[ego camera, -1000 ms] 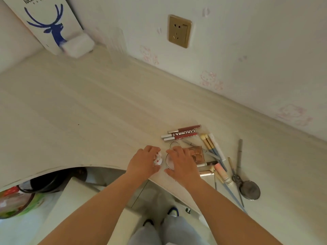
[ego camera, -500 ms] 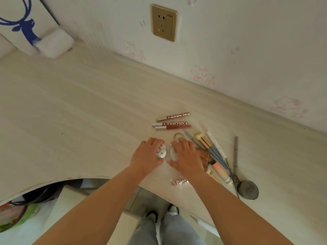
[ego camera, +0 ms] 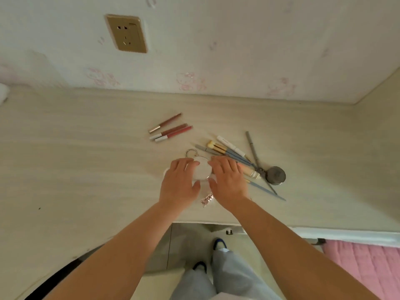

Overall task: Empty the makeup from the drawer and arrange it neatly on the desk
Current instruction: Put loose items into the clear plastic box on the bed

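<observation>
Both hands rest on the pale wooden desk [ego camera: 86, 161] around a round white compact [ego camera: 202, 169] with a metal ring [ego camera: 191, 153]. My left hand [ego camera: 179, 182] lies flat over the compact's left side, and a small white round item [ego camera: 166, 171] peeks out beneath it. My right hand [ego camera: 227, 180] touches the compact's right edge. Three lip glosses [ego camera: 171, 129] lie behind. Brushes and pencils [ego camera: 229, 151] fan out to the right. A glittery pink piece [ego camera: 207, 199] sits between my wrists.
A small round dark mirror [ego camera: 276, 175] with scissors-like handles lies at the right end of the pile. A gold wall socket [ego camera: 126, 33] is on the wall behind. The desk's front edge [ego camera: 216, 223] runs below my wrists; a pink bed cover [ego camera: 363, 263] shows at lower right.
The camera has swung right and closer. My hands have drawn together around the white compact, the left hand now covering the small round item it held beside it.
</observation>
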